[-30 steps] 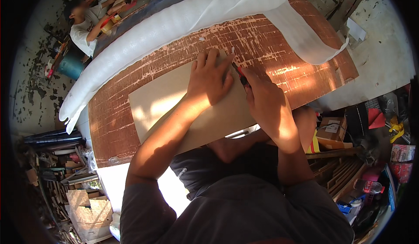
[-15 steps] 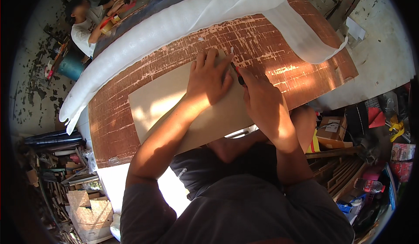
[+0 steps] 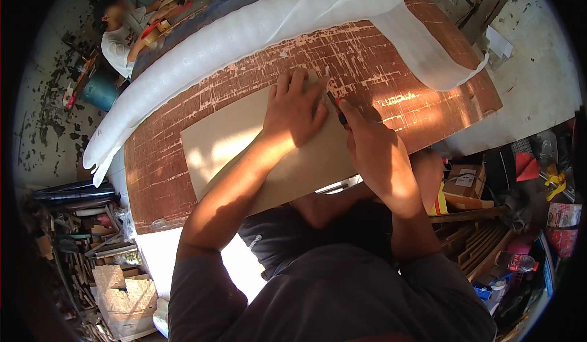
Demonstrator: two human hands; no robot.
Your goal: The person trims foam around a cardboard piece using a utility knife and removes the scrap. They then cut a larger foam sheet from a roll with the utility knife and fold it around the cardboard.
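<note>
Against the frame of 0.5 s ago, the right hand (image 3: 376, 152) has drawn a little toward the near edge of the brown board (image 3: 156, 177), together with the red and black cutter (image 3: 341, 116). The left hand (image 3: 295, 113) and the tan sheet (image 3: 306, 177) keep nearly the same place. On my camera the sheet lies over the middle part of the board's near edge. The left hand rests on it with 5 fingers spread, close to its far right corner. The right hand is closed around the cutter's handle; the tip is beside the sheet's right edge, and I cannot tell if it touches. For moving, I see bare board toward the right corner, and a strip before the white foam roll (image 3: 244, 36) along the far edge.
</note>
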